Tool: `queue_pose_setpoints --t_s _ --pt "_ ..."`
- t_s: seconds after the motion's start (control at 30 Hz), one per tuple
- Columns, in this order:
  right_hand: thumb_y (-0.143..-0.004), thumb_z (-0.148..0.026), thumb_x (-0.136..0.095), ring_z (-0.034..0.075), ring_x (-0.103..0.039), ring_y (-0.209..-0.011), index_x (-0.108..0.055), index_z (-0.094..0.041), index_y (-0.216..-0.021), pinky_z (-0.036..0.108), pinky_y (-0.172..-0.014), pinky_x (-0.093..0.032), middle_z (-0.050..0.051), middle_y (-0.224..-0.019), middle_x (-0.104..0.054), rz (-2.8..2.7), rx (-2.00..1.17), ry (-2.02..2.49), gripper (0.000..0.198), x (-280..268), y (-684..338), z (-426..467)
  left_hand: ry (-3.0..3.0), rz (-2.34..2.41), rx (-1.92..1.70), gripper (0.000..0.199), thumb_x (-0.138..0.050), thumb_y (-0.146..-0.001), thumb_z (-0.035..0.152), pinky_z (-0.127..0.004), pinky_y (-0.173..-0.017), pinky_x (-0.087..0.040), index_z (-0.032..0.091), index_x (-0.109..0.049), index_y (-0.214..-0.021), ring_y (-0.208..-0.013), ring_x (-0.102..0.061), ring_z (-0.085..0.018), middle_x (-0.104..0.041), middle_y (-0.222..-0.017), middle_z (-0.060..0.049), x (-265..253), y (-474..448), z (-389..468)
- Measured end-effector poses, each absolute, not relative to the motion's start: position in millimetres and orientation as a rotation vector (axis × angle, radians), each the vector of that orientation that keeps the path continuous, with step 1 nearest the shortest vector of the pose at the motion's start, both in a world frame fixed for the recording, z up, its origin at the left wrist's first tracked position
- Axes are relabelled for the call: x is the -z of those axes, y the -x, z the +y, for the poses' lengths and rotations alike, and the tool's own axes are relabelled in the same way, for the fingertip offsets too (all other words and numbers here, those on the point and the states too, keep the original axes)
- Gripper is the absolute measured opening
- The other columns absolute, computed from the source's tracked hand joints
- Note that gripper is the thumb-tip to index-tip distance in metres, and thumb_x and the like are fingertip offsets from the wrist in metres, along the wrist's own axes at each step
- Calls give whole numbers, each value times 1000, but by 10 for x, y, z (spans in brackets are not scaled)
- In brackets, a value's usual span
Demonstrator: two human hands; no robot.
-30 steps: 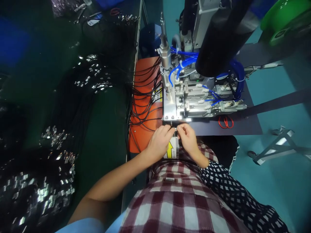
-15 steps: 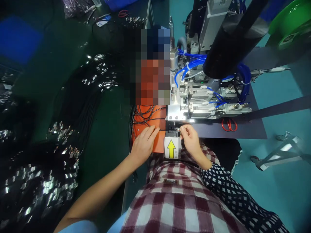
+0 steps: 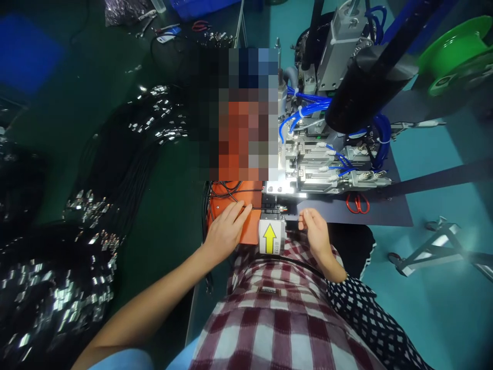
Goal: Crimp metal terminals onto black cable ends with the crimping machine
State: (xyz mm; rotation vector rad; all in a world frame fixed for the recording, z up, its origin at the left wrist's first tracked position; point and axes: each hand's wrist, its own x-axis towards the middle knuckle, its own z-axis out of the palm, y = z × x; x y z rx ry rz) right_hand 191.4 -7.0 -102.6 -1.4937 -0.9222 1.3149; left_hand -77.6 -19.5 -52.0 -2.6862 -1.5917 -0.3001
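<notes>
My left hand (image 3: 226, 226) rests low over the orange plate (image 3: 251, 234), its fingertips closed on a thin black cable. That cable (image 3: 254, 207) runs right, across a small black fixture (image 3: 269, 209). Its end shows several fine coloured wire tips (image 3: 283, 209) poking out beyond the fixture. To the right of these tips, apart from them, my right hand (image 3: 316, 231) is held with curled fingers and nothing visible in them. More black cable loops (image 3: 227, 191) lie on the plate above my left hand.
A machine with metal cylinders (image 3: 319, 172) and blue air tubes (image 3: 316, 107) stands just beyond the fixture. A roller with a yellow arrow label (image 3: 269, 237) sits nearest my body. Red-handled scissors (image 3: 358, 203) lie right. Bundles of black cables (image 3: 127, 128) cover the left table.
My right hand has let go of the cable's end and drawn back to the right, exposing the wire tips. My left hand stays in place on the cable. The view has shifted slightly.
</notes>
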Motion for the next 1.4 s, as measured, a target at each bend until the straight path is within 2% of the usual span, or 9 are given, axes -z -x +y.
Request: queue_pose_setpoints --t_s 0.13,0.33,0.47,0.53,0.7,0.83,1.0,1.23,1.4 --pt "-90 -53 -57 12 -49 -59 -61 -20 -82 27 -63 -40 -3 -64 -54 -897 -1289 1533 34 1000 -1982 -105 2740 -1588 306 52 -37 -94 12 -44 -99 -54 18 -48 -145 -126 -53 -29 -56 -137 -16 515 795 -47" --pt "-89 -49 -61 11 -48 -58 -60 -20 -81 26 -62 -38 -4 -64 -54 -885 -1298 1496 30 922 -1977 -91 2822 -1524 378 42 -40 -93 12 -46 -102 -51 13 -58 -131 -126 -54 -29 -58 -134 -17 420 758 617" --pt "-89 -45 -63 10 -47 -60 -61 -20 -81 25 -63 -38 -4 -66 -53 -881 -1301 1494 27 856 -2038 -108 3041 -1456 446 43 -36 -94 9 -36 -100 -52 14 -54 -133 -122 -57 -22 -53 -139 -15 109 908 616" --pt "-88 -45 -65 10 -47 -61 -61 -20 -81 24 -63 -38 -4 -69 -54 -849 -1305 1488 26 814 -2100 -128 3206 -1355 309 40 -37 -91 7 -32 -100 -51 18 -58 -123 -120 -57 -19 -56 -134 -11 -65 1016 425" --pt "-86 -44 -68 10 -47 -61 -62 -21 -80 24 -61 -38 -3 -71 -54 -781 -1312 1468 25 689 -2193 -132 2989 -1178 -147 29 -45 -88 0 -50 -116 -37 16 -63 -103 -119 -58 -25 -67 -109 -10 -160 1289 76" --pt "-86 -44 -67 11 -47 -61 -62 -21 -81 26 -60 -38 -2 -71 -54 -805 -1302 1438 24 601 -2180 -108 2909 -1018 207 24 -43 -98 11 -38 -101 -53 18 -64 -108 -107 -65 -19 -71 -104 -9 -35 1386 166" --pt "-88 -44 -65 11 -48 -60 -62 -22 -81 26 -59 -39 -2 -71 -54 -888 -1275 1440 24 558 -2189 -133 2776 -960 783 27 -48 -97 12 -35 -91 -57 19 -59 -121 -102 -68 -17 -74 -102 -6 26 1072 240" --pt "-86 -43 -66 13 -50 -58 -65 -22 -88 26 -53 -42 -1 -68 -58 -1090 -1258 1459 21 493 -2063 -196 2889 -853 826 27 -42 -100 15 -35 -87 -56 16 -58 -121 -91 -68 -17 -73 -99 -8 -25 495 117" --pt "-81 -31 -72 15 -60 -72 -69 -25 -103 30 -69 -53 2 -85 -67 -1389 -1358 1236 22 338 -1880 -366 2920 -846 714 32 -46 -97 11 -31 -71 -51 13 -52 -129 -75 -64 -17 -70 -85 -5 -86 541 9"
